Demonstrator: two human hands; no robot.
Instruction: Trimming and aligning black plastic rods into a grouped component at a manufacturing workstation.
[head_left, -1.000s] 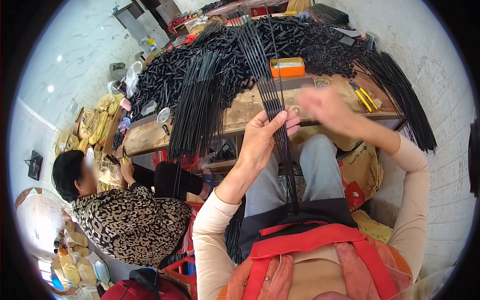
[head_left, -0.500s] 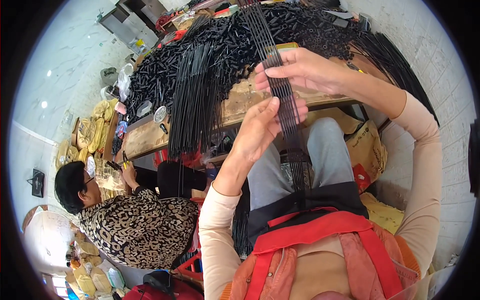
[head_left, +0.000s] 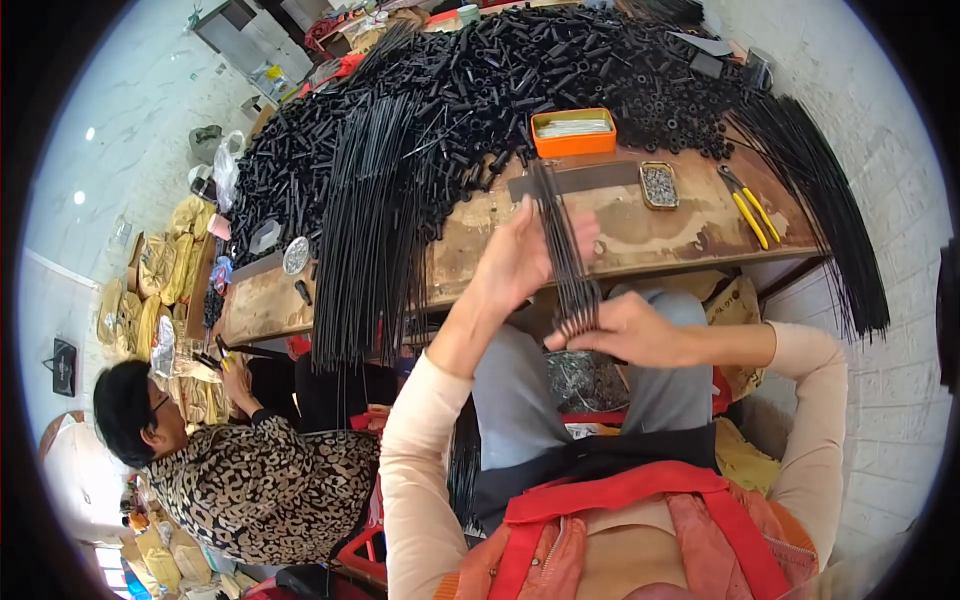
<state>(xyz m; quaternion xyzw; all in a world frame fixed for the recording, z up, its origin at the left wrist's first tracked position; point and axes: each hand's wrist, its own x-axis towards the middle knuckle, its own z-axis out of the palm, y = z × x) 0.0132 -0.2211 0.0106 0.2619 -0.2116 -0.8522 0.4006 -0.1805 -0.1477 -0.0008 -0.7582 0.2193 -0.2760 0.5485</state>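
Observation:
A bundle of thin black rods (head_left: pixel 562 232), blurred by motion, stands upright over the near edge of the wooden table (head_left: pixel 470 225). My right hand (head_left: pixel 628 330) is closed around its lower end, where the rods fan out. Higher up, my left hand (head_left: pixel 520 262) lies against the bundle with thumb raised and fingers stretched out behind it. The rods cross that palm without the fingers wrapping round them. Behind the bundle, a dark flat bar (head_left: pixel 605 178) rests on the table.
Black tubular parts (head_left: pixel 520 65) heap across the back. An orange box (head_left: pixel 575 147), a small tin (head_left: pixel 659 204) of metal bits and yellow-handled pliers (head_left: pixel 752 212) lie in front. Long black rods (head_left: pixel 365 235) overhang the edge at left, others (head_left: pixel 835 225) at right. A co-worker (head_left: pixel 265 490) sits at left.
My right hand has moved down from the top of the bundle to its lower end. The bundle has shifted away from my lap, uncovering the orange box, small tin and pliers.

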